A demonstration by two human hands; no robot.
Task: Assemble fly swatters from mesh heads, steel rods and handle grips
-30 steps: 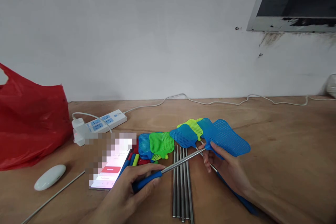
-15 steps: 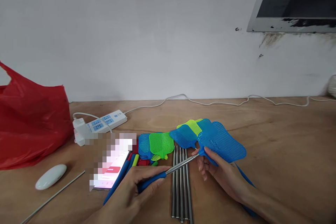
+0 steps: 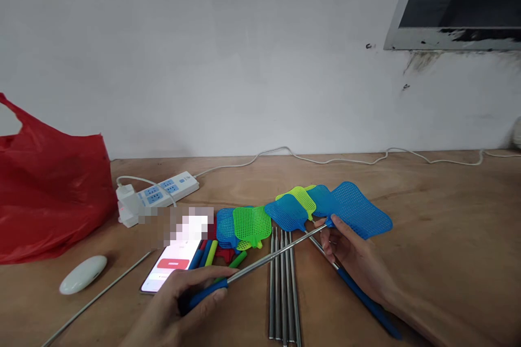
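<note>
My left hand (image 3: 179,298) is closed on the blue grip of a metal rod (image 3: 268,254) that slants up to the right. My right hand (image 3: 350,252) pinches the neck of a blue mesh swatter head (image 3: 360,211), and the rod's tip meets that neck. Under my right wrist lies a finished swatter's blue handle (image 3: 362,298). Several bare steel rods (image 3: 283,287) lie side by side on the wooden table (image 3: 448,227). Blue and green swatter heads (image 3: 250,223) are spread behind them, with coloured grips (image 3: 207,252) beside.
A phone (image 3: 171,265) with a lit screen lies left of the rods. Further left are a white oval object (image 3: 83,274), a loose thin rod (image 3: 97,298), a white power strip (image 3: 158,190) and a red plastic bag (image 3: 49,195). A white cable (image 3: 345,160) runs along the wall.
My left hand drew back toward me, pulling the rod's grip lower left. My right hand shifted the blue head slightly right and up. The rod's tip stays at the head's neck.
</note>
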